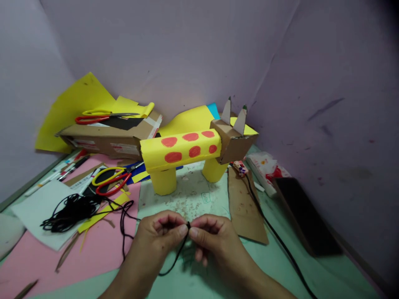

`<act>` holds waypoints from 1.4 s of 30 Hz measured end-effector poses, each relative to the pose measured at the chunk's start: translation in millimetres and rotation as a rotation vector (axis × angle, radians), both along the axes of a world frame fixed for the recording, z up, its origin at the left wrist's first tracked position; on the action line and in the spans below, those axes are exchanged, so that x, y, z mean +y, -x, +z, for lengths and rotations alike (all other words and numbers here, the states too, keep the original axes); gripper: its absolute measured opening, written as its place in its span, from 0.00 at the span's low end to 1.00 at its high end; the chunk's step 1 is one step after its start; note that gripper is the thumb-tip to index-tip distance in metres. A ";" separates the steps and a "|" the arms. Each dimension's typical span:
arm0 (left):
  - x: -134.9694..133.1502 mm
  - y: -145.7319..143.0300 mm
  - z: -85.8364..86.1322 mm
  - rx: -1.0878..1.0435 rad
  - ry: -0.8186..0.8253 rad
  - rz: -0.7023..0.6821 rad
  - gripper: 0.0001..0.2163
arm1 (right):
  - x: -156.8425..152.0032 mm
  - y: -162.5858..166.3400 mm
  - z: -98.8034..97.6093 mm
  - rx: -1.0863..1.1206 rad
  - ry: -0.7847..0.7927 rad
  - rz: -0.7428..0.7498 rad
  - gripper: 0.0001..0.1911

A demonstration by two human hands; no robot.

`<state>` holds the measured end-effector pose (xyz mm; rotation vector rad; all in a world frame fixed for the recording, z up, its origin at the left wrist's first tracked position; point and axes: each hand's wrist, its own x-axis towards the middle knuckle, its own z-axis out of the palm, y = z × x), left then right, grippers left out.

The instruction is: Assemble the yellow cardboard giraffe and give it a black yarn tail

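Note:
My left hand [165, 234] and my right hand [212, 238] meet at the front of the table, thumbs and forefingers pinching a black cord [177, 257] between them. From the pinch the cord hangs in a loop under my left hand. A tangled bundle of black cord [73, 211] lies to the left, with strands trailing toward my left wrist. Behind my hands stands a cardboard animal figure [183, 149] with a yellow body, red spots, yellow tube legs and a brown box head with two pointed pieces on top.
Red-and-yellow scissors [114, 181] lie at the left, and a second pair of scissors [102, 116] rests on a cardboard box [102, 139]. Pink paper [62, 265] covers the left side. Cardboard [246, 207], a black cable [274, 232] and a dark phone [307, 216] lie at the right.

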<state>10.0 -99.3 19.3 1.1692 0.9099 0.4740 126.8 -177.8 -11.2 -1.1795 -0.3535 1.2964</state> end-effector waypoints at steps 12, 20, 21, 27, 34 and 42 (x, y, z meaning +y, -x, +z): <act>-1.7 2.0 -7.9 -0.087 0.186 -0.018 0.15 | 0.4 0.9 2.3 0.066 0.029 0.087 0.22; -0.5 6.1 -10.1 -0.133 0.241 -0.174 0.16 | -3.4 -1.7 1.3 0.223 -0.021 0.181 0.19; -0.2 6.5 -9.7 -0.150 0.258 -0.201 0.16 | -3.5 -2.5 1.0 0.242 -0.031 0.215 0.18; 1.1 7.4 -9.3 -0.224 0.261 -0.359 0.13 | -3.4 -7.0 0.9 0.300 -0.045 0.390 0.14; -1.9 6.3 -7.4 -0.290 0.281 -0.347 0.08 | -4.4 -6.9 -1.4 0.314 -0.036 0.357 0.12; 0.8 4.5 -3.3 -0.290 0.233 -0.267 0.10 | -6.4 -8.1 0.5 0.312 -0.036 0.341 0.17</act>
